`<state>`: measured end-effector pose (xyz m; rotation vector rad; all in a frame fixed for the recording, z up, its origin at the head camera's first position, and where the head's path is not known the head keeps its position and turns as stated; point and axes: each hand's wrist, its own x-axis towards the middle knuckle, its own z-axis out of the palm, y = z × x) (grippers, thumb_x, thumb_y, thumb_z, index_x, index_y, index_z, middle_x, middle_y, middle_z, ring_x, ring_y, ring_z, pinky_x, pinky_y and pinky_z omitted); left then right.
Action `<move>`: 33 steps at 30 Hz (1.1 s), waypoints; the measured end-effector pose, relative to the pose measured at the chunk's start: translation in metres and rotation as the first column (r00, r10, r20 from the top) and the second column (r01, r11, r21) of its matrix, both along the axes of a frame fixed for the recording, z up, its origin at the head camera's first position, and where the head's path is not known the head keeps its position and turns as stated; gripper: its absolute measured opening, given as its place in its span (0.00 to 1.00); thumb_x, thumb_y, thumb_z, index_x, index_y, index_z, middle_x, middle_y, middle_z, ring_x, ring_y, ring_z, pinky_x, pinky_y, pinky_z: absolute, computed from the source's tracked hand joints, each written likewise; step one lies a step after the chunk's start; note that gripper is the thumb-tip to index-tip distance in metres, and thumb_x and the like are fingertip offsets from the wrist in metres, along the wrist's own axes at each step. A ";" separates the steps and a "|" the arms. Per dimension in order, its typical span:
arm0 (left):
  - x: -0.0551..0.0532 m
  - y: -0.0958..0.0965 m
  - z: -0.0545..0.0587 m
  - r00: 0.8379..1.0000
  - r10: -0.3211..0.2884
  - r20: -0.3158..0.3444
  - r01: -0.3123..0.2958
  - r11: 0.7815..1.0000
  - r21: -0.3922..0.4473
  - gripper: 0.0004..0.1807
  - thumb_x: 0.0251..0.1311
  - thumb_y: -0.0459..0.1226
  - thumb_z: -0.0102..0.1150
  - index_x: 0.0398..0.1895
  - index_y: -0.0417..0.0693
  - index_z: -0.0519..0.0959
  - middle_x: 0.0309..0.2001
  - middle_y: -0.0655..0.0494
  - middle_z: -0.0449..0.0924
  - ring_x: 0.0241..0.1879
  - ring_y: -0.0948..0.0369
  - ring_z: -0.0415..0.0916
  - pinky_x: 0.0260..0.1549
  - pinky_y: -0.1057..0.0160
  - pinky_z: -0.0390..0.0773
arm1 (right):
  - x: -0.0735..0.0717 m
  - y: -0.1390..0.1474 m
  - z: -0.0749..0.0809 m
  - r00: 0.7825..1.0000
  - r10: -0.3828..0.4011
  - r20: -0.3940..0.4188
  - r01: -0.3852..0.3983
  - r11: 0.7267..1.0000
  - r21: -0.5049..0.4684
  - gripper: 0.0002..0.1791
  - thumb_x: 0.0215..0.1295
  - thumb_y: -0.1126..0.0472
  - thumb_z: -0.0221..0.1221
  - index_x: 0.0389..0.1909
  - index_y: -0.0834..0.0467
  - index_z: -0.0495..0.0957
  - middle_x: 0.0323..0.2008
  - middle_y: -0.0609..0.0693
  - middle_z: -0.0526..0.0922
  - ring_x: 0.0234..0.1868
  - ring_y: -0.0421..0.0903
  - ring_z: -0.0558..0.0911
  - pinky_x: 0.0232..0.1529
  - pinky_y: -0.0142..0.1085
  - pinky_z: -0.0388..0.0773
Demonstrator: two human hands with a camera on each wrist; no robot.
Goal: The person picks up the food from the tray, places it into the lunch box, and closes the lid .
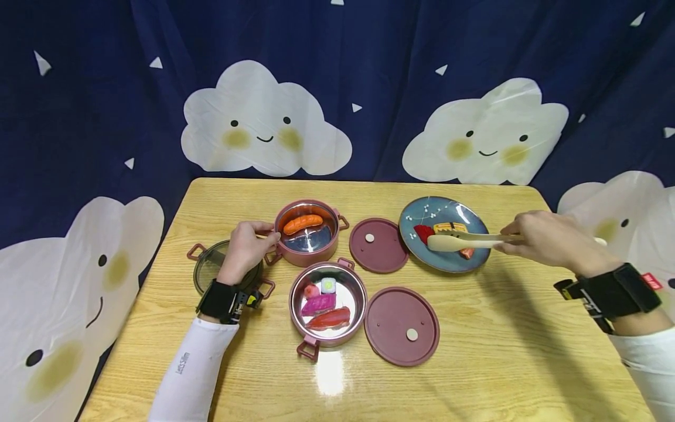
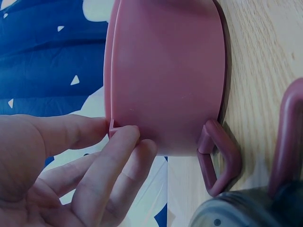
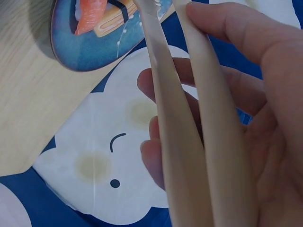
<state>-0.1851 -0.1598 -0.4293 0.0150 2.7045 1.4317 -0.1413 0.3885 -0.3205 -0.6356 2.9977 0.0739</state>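
Note:
My left hand (image 1: 248, 246) pinches the rim of a small pink pot (image 1: 311, 256) between thumb and fingers; the left wrist view shows the fingertips on the pot's wall (image 2: 170, 71). An orange toy sausage (image 1: 302, 224) lies in this pot. In my right hand (image 1: 548, 237) are beige tongs (image 1: 448, 242), held across a blue plate (image 1: 440, 205). Around their tips lie a dark red piece (image 1: 423, 232), a yellow sushi piece with dark bands (image 1: 448, 227) and an orange-topped piece (image 1: 467, 253). Whether the tips touch any food, I cannot tell.
A second pink pot (image 1: 364, 293) nearer me holds several toy food pieces (image 1: 321, 303). Two maroon lids (image 1: 378, 252) (image 1: 401, 316) lie right of the pots. Partly under my left wrist sits a round glass-topped piece (image 1: 205, 272) with maroon handles. A cloud-patterned curtain (image 1: 379, 58) hangs behind the table.

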 end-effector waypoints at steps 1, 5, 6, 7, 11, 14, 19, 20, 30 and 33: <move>0.000 0.000 0.000 1.000 0.000 0.002 0.000 1.000 0.004 0.19 0.72 0.36 0.63 0.61 0.33 0.83 0.53 0.33 0.86 0.47 0.46 0.90 0.38 0.71 0.86 | 0.000 -0.001 0.000 1.000 -0.005 0.005 0.005 1.000 0.006 0.06 0.65 0.51 0.72 0.30 0.45 0.89 0.21 0.35 0.78 0.25 0.36 0.70 0.21 0.31 0.64; 0.000 0.000 -0.001 1.000 0.000 0.008 -0.001 1.000 0.024 0.19 0.72 0.35 0.63 0.61 0.32 0.83 0.53 0.33 0.86 0.48 0.45 0.91 0.38 0.71 0.87 | -0.001 -0.005 0.002 0.999 -0.031 0.028 0.031 1.000 -0.003 0.06 0.66 0.51 0.72 0.33 0.47 0.90 0.23 0.37 0.80 0.26 0.38 0.71 0.21 0.32 0.65; 0.000 0.000 -0.001 1.000 0.001 0.007 -0.001 1.000 0.030 0.19 0.72 0.35 0.63 0.61 0.32 0.83 0.53 0.32 0.86 0.47 0.45 0.91 0.38 0.71 0.87 | -0.002 -0.006 0.002 0.999 -0.032 0.027 0.032 0.999 -0.005 0.06 0.66 0.51 0.72 0.33 0.47 0.90 0.23 0.37 0.80 0.26 0.38 0.71 0.20 0.33 0.65; 0.000 0.000 -0.001 1.000 0.000 0.006 0.000 0.999 0.033 0.19 0.72 0.34 0.63 0.61 0.32 0.83 0.53 0.32 0.86 0.47 0.46 0.91 0.38 0.71 0.87 | -0.002 -0.007 0.002 0.999 -0.033 0.025 0.033 0.999 -0.003 0.05 0.66 0.51 0.71 0.32 0.46 0.89 0.22 0.37 0.79 0.25 0.38 0.71 0.19 0.34 0.65; 0.000 0.000 -0.001 1.000 0.002 0.005 -0.002 1.000 0.031 0.19 0.71 0.34 0.63 0.60 0.32 0.83 0.53 0.32 0.87 0.45 0.48 0.91 0.37 0.71 0.87 | -0.004 -0.010 0.003 0.999 -0.038 0.018 0.038 0.999 -0.004 0.06 0.66 0.50 0.71 0.29 0.43 0.88 0.20 0.38 0.75 0.24 0.39 0.69 0.17 0.35 0.63; 0.000 0.000 0.000 1.000 0.004 0.006 -0.004 1.000 0.020 0.19 0.71 0.34 0.64 0.60 0.32 0.83 0.53 0.33 0.87 0.45 0.49 0.91 0.37 0.72 0.86 | -0.007 -0.013 0.002 0.999 -0.033 0.017 0.033 0.999 -0.006 0.05 0.66 0.50 0.71 0.31 0.45 0.89 0.20 0.38 0.76 0.25 0.40 0.70 0.18 0.35 0.64; 0.000 0.000 0.000 1.000 0.001 0.006 -0.001 1.000 0.012 0.19 0.72 0.35 0.63 0.60 0.32 0.83 0.53 0.33 0.87 0.44 0.50 0.91 0.37 0.72 0.86 | -0.013 -0.019 0.002 1.000 -0.012 0.020 0.013 1.000 -0.025 0.04 0.65 0.52 0.72 0.34 0.48 0.91 0.23 0.39 0.81 0.27 0.41 0.72 0.21 0.34 0.66; 0.000 0.000 0.000 1.000 0.001 0.007 -0.001 1.000 0.010 0.19 0.72 0.35 0.63 0.60 0.32 0.83 0.53 0.33 0.87 0.44 0.51 0.91 0.37 0.72 0.86 | -0.014 -0.020 0.002 1.000 -0.013 0.021 0.013 1.000 -0.029 0.04 0.65 0.52 0.72 0.35 0.48 0.91 0.25 0.39 0.83 0.27 0.41 0.72 0.22 0.34 0.67; -0.001 -0.001 0.000 1.000 0.001 0.008 -0.001 1.000 -0.007 0.19 0.72 0.36 0.63 0.61 0.33 0.83 0.53 0.34 0.87 0.42 0.55 0.90 0.36 0.73 0.85 | -0.025 -0.024 0.004 1.000 0.019 0.004 -0.019 0.999 -0.035 0.03 0.66 0.53 0.72 0.32 0.45 0.90 0.24 0.37 0.81 0.26 0.39 0.72 0.24 0.34 0.66; -0.001 0.000 0.000 1.000 0.001 0.008 -0.001 1.000 -0.004 0.19 0.72 0.36 0.63 0.61 0.33 0.83 0.53 0.34 0.87 0.43 0.54 0.90 0.37 0.73 0.85 | -0.028 -0.025 0.004 1.000 0.015 -0.005 -0.016 0.999 -0.038 0.04 0.65 0.52 0.73 0.31 0.44 0.90 0.24 0.36 0.81 0.26 0.38 0.71 0.25 0.34 0.66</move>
